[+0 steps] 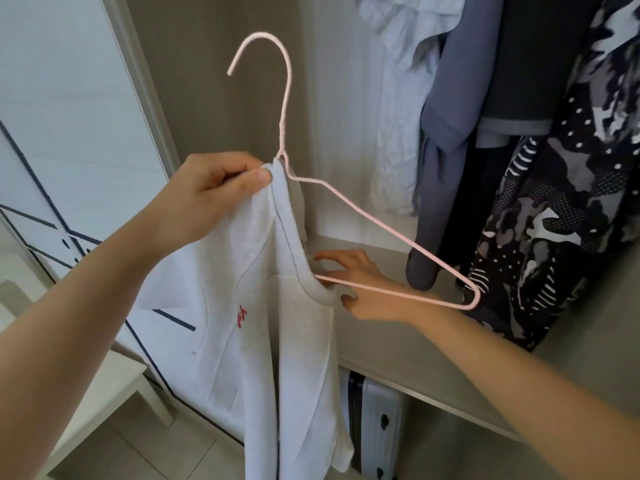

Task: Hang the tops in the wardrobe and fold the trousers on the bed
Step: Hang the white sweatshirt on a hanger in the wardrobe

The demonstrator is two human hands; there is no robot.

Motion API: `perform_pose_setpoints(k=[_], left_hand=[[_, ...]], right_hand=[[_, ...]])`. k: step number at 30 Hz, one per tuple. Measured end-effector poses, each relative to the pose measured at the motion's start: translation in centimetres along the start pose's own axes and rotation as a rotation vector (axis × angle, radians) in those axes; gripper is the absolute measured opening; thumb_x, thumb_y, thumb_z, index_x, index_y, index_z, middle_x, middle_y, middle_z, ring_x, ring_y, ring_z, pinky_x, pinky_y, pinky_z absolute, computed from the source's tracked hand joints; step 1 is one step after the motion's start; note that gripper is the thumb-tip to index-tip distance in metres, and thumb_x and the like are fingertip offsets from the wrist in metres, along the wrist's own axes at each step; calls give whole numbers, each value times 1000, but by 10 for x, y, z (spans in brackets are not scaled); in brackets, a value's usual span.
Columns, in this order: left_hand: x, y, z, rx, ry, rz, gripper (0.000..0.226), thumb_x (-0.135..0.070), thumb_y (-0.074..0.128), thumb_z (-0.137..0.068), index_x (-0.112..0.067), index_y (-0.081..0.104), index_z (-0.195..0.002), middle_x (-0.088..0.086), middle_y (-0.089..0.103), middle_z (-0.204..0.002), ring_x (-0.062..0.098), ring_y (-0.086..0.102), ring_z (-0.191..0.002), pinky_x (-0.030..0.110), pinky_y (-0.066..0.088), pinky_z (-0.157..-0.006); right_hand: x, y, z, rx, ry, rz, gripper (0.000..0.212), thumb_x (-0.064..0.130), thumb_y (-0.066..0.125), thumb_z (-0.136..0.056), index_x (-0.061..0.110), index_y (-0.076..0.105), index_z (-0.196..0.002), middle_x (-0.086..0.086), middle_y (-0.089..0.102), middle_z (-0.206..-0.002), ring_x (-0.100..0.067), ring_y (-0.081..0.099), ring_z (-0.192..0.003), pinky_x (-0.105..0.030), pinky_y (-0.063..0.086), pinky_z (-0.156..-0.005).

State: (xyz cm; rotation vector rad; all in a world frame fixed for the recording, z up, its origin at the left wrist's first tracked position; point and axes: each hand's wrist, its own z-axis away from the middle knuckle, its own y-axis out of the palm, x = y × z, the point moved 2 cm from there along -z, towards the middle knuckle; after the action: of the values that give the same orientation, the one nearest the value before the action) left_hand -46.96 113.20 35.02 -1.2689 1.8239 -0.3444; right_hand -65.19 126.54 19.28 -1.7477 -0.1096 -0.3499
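A white top [277,358] with a small red mark on its chest hangs half threaded on a pink wire hanger [363,216]. My left hand [214,195] pinches the top's shoulder together with the hanger just below the hook. The hanger's left arm is inside the fabric; its right arm and bottom bar stick out bare. My right hand [360,289] is at the collar, fingers curled on the neckline beside the bottom bar, in front of the open wardrobe.
Several garments hang at the upper right: a pale shirt [398,98], a grey top [450,133] and a dark patterned one [561,220]. A beige wardrobe shelf [398,348] runs below them, with a grey suitcase [374,424] underneath. A white door [62,133] and a white stool [104,386] stand left.
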Motion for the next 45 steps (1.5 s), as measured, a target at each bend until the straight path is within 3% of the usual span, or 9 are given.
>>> perform_pose_setpoints(k=[5,8,11,21,27,32,37,40,45], left_hand=[[21,-15,6,-66,-63,-56,32,-23,55,-99,6,63,-87,10,39,-68,6,35,-60,13,30,-53],[50,-28,10,-122,-148,-111,36,-31,59,-97,3,64,-88,28,47,-75,14,40,-64,25,33,-58],[74,-36,17,-130,-205,-151,26,-32,60,-97,-25,67,-72,3,41,-56,7,36,-54,17,32,-54],[85,-28,19,-71,-107,-251,29,-44,62,-92,-21,71,-78,-4,58,-62,14,50,-62,24,41,-66],[67,-9,9,-42,-27,-238,13,-31,62,-94,-34,65,-82,-36,59,-69,-8,55,-68,3,36,-65],[71,-19,8,-98,-40,-194,31,-31,62,-94,-20,57,-66,-10,43,-52,9,38,-52,11,30,-53],[93,-40,14,-183,-134,-276,41,-36,59,-96,-17,50,-60,-3,37,-52,11,36,-53,16,29,-50],[112,-56,21,-264,-258,-239,50,-37,58,-97,-14,40,-57,-7,32,-49,10,32,-50,20,25,-46],[116,-55,19,-360,-375,2,50,-40,54,-98,-10,41,-61,0,31,-62,9,28,-56,28,24,-55]], right_hand=[[-18,1,-7,-25,12,155,43,33,60,-89,24,57,-131,10,38,-146,-23,25,-133,-43,27,-111],[-25,-5,0,-12,-50,86,25,40,60,-84,17,67,-78,12,55,-86,-18,49,-96,-40,47,-87],[-27,-19,7,-82,-13,44,34,43,66,-79,16,57,-60,2,54,-71,-17,55,-78,-37,50,-73],[-4,-47,-1,-231,20,-158,26,33,67,-89,11,63,-75,5,44,-76,-10,45,-66,-19,35,-61],[34,-50,-16,-248,-48,-335,13,19,60,-94,15,63,-82,1,44,-83,1,43,-76,-13,35,-70],[51,-65,-14,-392,-79,-505,9,6,58,-93,5,67,-92,-9,55,-87,-2,45,-67,-11,34,-65],[36,-92,-11,-543,-63,-593,17,18,63,-85,32,70,-92,-16,61,-93,-22,56,-80,-25,39,-74],[22,-107,-1,-599,-27,-679,29,14,67,-85,39,70,-69,9,55,-68,-1,47,-63,-15,35,-61],[12,-118,4,-415,3,-564,8,6,71,-85,8,63,-82,2,49,-65,-8,45,-61,-21,34,-58]])
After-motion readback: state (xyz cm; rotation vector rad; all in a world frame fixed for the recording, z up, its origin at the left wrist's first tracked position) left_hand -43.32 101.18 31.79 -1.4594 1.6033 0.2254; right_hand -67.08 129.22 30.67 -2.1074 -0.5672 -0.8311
